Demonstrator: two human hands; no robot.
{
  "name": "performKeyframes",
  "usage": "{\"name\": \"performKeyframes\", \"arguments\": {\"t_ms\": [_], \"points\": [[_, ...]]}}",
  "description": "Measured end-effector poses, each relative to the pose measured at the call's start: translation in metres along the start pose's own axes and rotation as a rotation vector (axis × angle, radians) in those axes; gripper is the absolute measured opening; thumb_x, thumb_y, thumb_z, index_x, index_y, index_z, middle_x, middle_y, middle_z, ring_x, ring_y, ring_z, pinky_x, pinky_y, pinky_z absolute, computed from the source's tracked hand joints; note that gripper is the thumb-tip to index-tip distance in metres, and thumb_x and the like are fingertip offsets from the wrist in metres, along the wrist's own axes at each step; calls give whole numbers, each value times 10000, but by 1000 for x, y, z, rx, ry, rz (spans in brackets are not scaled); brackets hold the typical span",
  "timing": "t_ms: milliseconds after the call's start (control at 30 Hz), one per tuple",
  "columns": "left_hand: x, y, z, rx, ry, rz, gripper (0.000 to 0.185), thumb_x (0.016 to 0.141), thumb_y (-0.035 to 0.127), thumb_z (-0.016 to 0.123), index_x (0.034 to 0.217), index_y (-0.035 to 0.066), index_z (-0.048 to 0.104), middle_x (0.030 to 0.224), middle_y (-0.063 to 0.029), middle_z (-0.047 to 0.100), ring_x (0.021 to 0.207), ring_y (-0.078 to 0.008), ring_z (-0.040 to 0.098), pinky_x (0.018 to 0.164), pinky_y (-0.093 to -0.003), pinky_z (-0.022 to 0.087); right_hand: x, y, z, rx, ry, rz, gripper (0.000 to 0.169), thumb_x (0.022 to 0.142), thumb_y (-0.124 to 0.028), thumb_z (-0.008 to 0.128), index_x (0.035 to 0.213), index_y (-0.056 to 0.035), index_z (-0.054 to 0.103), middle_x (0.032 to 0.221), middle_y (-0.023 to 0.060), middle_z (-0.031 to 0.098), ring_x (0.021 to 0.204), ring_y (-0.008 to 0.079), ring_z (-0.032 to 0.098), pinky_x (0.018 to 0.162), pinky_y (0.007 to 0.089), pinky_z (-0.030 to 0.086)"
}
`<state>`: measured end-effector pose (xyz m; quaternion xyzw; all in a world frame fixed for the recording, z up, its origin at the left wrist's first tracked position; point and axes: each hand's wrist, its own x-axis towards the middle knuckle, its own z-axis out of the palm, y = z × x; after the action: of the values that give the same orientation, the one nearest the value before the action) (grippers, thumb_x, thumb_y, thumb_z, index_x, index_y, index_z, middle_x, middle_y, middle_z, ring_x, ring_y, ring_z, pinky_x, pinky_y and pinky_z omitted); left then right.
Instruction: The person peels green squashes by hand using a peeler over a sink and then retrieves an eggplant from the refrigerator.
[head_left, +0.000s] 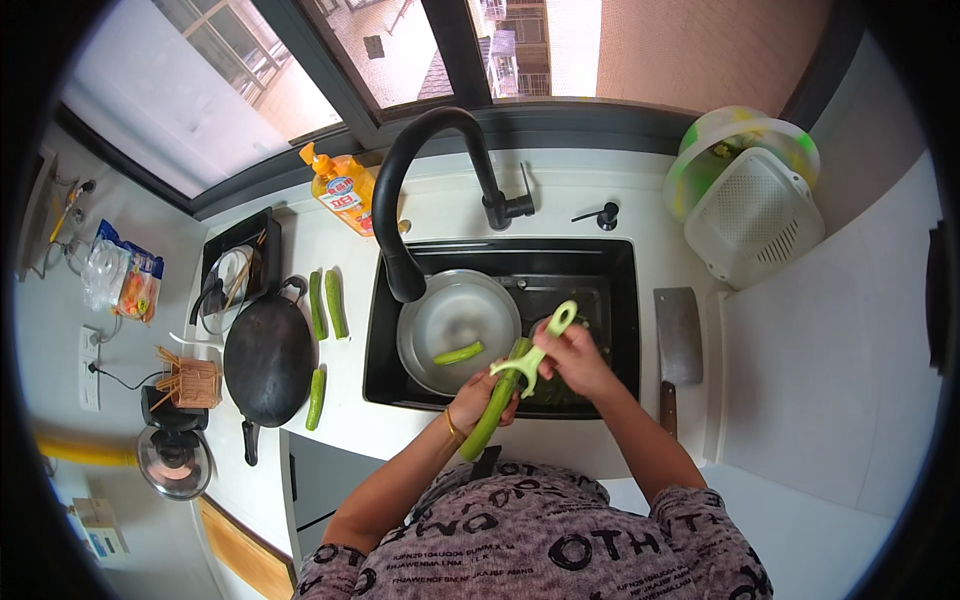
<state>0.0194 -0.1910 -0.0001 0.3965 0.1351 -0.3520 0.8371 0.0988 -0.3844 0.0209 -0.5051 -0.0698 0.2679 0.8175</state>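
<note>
My left hand (480, 401) grips a long green gourd (489, 420), held slanting over the front rim of the black sink (501, 251). In my right hand (576, 358) is a pale green Y-shaped peeler (531, 361), its head across the gourd's upper part. Below and to the left, a metal basin (457, 300) stands in the sink with a short green gourd piece (458, 353) inside. Green peelings (555, 394) lie on the sink floor to the right, partly hidden by my right hand.
A black faucet (397, 195) arches over the sink. Green gourd pieces (336, 304) lie on the left counter beside an upturned black pan (268, 360). On the right lies a cleaver (679, 337), below a white colander (754, 217). An orange pump bottle (345, 191) stands at the back.
</note>
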Motion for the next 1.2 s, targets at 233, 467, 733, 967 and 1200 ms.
{"name": "performKeyframes", "arguments": {"t_ms": [233,467,733,967,1200], "points": [[-18,21,32,2,-72,-12,342,990,408,355,1133,120,471,725,-56,523,454,-151,466,422,-279,369,19,10,-56,78,289,-106,182,918,-217,582,884,-41,555,675,16,539,531,90,509,481,227,411],[-4,14,15,33,131,-3,438,986,424,360,1324,148,398,793,-46,540,505,-139,463,461,-266,400,2,-9,-10,89,137,-12,150,918,-178,578,904,-31,553,701,29,561,527,94,520,468,230,426],[-11,19,29,-53,14,57,454,988,412,346,1380,182,342,775,-48,524,514,-125,423,456,-248,351,4,8,-21,83,133,21,150,918,-183,575,894,-35,562,692,26,558,522,97,528,472,233,428],[-14,22,25,-88,-9,-9,417,983,425,371,1333,198,382,735,-43,497,517,-131,425,445,-264,359,15,-12,-44,194,295,-127,143,921,-200,575,910,-58,562,711,16,553,515,89,512,462,225,394],[-6,13,19,-74,34,13,379,978,432,386,1244,168,443,700,-42,481,501,-137,435,418,-269,346,-2,6,-6,91,69,13,133,921,-181,569,932,-48,558,738,25,563,535,93,534,484,226,442]]}}
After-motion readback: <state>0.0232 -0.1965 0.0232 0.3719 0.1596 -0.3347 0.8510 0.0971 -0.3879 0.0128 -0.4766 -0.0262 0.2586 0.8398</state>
